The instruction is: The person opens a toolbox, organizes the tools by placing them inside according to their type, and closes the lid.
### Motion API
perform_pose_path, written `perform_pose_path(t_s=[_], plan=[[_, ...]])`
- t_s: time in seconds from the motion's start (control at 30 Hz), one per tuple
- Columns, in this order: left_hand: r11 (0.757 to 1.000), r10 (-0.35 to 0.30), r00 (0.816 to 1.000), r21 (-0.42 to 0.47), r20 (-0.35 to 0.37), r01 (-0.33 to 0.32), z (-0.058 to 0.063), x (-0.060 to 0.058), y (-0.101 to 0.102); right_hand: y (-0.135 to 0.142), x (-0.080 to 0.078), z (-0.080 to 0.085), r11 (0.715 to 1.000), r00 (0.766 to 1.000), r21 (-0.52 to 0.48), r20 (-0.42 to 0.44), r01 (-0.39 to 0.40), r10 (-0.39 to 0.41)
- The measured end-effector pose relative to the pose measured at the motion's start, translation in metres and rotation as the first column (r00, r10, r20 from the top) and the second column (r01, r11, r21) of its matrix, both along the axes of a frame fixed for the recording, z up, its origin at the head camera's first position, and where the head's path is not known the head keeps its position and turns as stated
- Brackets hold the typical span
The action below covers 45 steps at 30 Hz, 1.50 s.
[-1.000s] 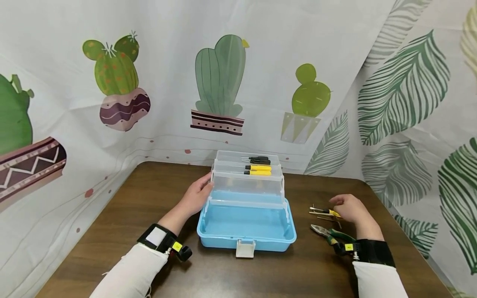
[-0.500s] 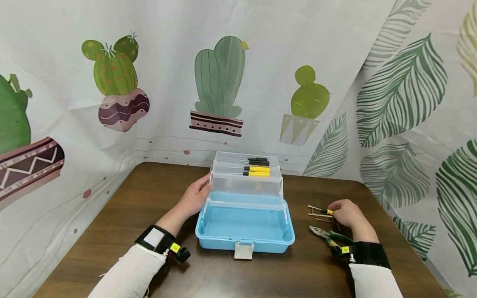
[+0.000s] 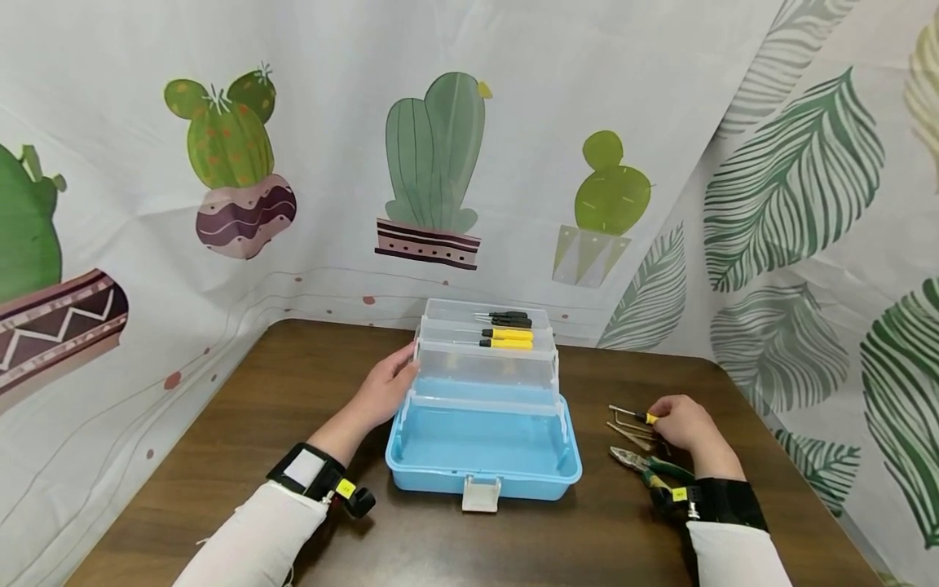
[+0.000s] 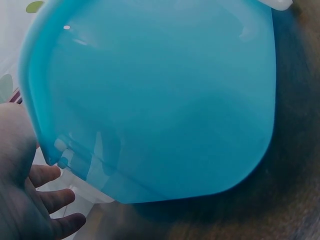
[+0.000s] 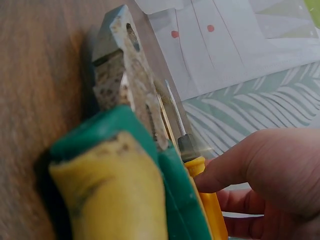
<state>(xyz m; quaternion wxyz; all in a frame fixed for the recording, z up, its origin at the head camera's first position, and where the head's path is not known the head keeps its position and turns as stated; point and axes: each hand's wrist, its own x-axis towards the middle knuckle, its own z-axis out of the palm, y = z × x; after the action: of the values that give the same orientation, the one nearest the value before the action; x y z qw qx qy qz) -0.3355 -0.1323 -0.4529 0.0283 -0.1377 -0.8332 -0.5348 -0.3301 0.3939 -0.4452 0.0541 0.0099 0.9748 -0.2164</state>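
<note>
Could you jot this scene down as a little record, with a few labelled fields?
Surface: brown wooden table
Container: open light-blue plastic toolbox with raised clear plastic trays
In the trays: black-handled screwdrivers behind yellow-and-black screwdrivers
Left hand: rests against the trays' left side
Right hand: pinches a small yellow-handled screwdriver
Beside the right hand: green-and-yellow-handled metal pliers and thin brass-coloured rods
Backdrop: white cloth printed with cacti and leaves

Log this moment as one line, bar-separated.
left hand: at side of clear plastic trays | right hand: pinching yellow-black screwdriver | green-yellow-handled pliers: on brown table
</note>
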Motion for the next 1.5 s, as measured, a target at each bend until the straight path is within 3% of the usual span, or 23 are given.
perform_pose_path(t_s=[0.37, 0.8, 1.1, 1.5], plan=[[1.000, -0.003, 1.000, -0.002, -0.009, 0.003, -0.001, -0.002, 0.000, 0.000, 0.000, -0.003, 1.000, 1.000, 0.030, -0.026, -0.011, 0.012], [1.000, -0.010, 1.000, 0.000, -0.027, 0.010, 0.000, -0.001, -0.001, 0.001, -0.002, 0.003, 1.000, 1.000, 0.031, 0.000, 0.003, -0.003], [1.000, -0.006, 1.000, -0.023, -0.018, 0.005, 0.002, -0.002, 0.000, 0.004, -0.001, 0.001, 1.000, 0.999, 0.018, -0.036, 0.009, -0.008], [1.000, 0.002, 1.000, -0.014, -0.009, -0.003, 0.002, -0.001, 0.000, 0.001, 0.003, 0.008, 0.998, 0.989, -0.062, -0.145, 0.008, -0.017]])
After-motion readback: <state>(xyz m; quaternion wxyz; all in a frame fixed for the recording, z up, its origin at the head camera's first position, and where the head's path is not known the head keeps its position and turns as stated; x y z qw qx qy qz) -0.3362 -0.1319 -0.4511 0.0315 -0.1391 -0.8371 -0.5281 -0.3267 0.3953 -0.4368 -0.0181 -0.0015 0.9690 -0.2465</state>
